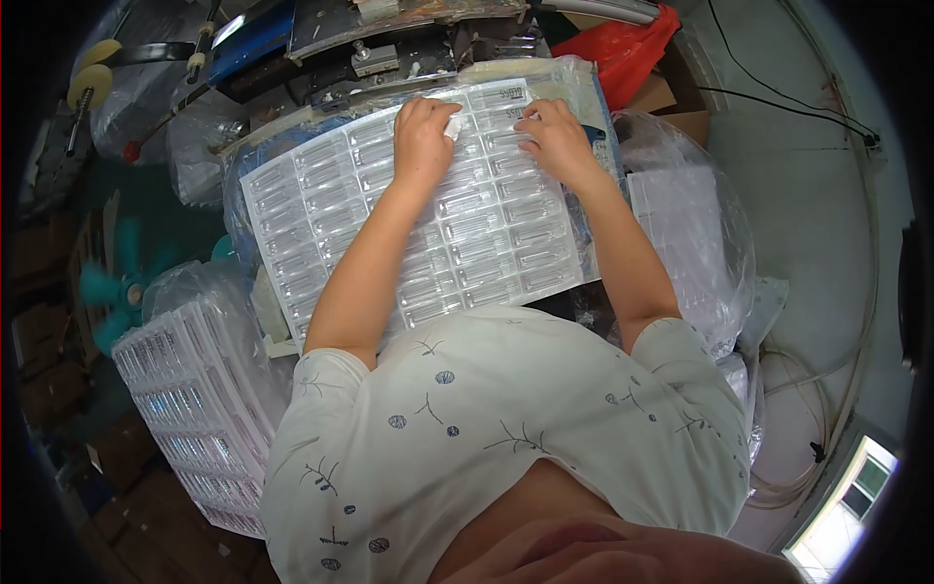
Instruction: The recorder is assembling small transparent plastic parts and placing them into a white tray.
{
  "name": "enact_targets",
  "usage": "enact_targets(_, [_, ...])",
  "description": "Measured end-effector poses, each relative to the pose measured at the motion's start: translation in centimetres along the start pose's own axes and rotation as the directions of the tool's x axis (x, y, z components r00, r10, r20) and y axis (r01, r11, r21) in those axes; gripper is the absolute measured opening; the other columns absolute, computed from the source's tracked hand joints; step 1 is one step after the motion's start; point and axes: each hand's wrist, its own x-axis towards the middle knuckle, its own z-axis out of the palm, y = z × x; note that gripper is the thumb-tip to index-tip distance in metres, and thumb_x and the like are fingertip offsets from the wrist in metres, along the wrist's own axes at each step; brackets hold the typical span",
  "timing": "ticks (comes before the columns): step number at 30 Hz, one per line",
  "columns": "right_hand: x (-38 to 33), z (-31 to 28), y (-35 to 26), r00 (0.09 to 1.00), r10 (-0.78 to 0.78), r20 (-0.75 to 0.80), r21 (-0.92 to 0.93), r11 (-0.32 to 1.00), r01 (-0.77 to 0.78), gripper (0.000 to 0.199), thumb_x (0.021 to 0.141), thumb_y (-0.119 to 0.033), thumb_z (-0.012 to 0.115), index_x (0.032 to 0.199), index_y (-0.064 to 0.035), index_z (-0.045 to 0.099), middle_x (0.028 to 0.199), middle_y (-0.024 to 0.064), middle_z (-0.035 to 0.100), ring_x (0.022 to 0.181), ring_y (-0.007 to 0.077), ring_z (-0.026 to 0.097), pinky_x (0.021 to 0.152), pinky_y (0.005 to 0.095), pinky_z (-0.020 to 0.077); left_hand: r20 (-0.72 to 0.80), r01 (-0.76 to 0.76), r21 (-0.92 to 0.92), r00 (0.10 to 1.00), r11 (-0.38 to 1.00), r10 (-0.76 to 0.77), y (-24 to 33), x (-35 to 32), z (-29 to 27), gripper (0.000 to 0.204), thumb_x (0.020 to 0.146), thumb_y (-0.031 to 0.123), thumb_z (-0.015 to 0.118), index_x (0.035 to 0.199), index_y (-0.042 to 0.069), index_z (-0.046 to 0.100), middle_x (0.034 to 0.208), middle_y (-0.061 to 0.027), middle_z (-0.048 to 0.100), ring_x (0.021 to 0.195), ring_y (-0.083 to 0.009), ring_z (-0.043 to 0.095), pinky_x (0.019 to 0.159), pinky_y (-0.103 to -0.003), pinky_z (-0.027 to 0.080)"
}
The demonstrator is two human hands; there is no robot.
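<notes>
A large clear plastic sheet of moulded trays lies in front of me, divided into rows of long ridged cells. Dark print shows on a couple of cells at its far right corner. My left hand rests on the far part of the sheet, fingers curled round a small white wad that looks like cloth or tissue. To its right, my right hand touches the sheet beside the printed cells. Its thumb and fingers are bent but apart, with nothing visible between them.
A machine with a metal block stands beyond the sheet. Stacked tray sheets in plastic wrap lean at my left, near a teal fan. Bagged white sheets and a red bag are at the right, before a wall with cables.
</notes>
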Motion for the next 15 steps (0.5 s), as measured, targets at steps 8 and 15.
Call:
enact_targets(8, [0.8, -1.8, -8.7, 0.916, 0.289, 0.279, 0.836, 0.395, -0.380, 0.043, 0.078, -0.001, 0.069, 0.119, -0.0004, 0.053, 0.117, 0.0105, 0.054, 0.092, 0.0134, 0.060, 0.072, 0.0249, 0.0521, 0.269, 0.333, -0.906, 0.930, 0.262, -0.250, 1.9, -1.2, -5.0, 0.051, 0.075, -0.008, 0.062, 0.123, 0.006, 0.055, 0.106, -0.0053, 0.063, 0.101, -0.0141, 0.058, 0.088, -0.025, 0.045])
enact_targets(15, [0.7, -1.5, -12.0, 0.989, 0.136, -0.050, 0.883, 0.470, -0.020, 0.068, 0.075, 0.013, 0.065, 0.134, 0.0000, 0.034, 0.128, 0.0165, 0.045, 0.098, 0.0191, 0.061, 0.085, 0.0301, 0.0539, 0.265, 0.362, -0.901, 0.896, 0.240, -0.356, 1.8, -1.0, -8.5, 0.046, 0.079, -0.004, 0.065, 0.122, 0.004, 0.055, 0.105, -0.0049, 0.062, 0.094, -0.0113, 0.058, 0.083, -0.024, 0.047])
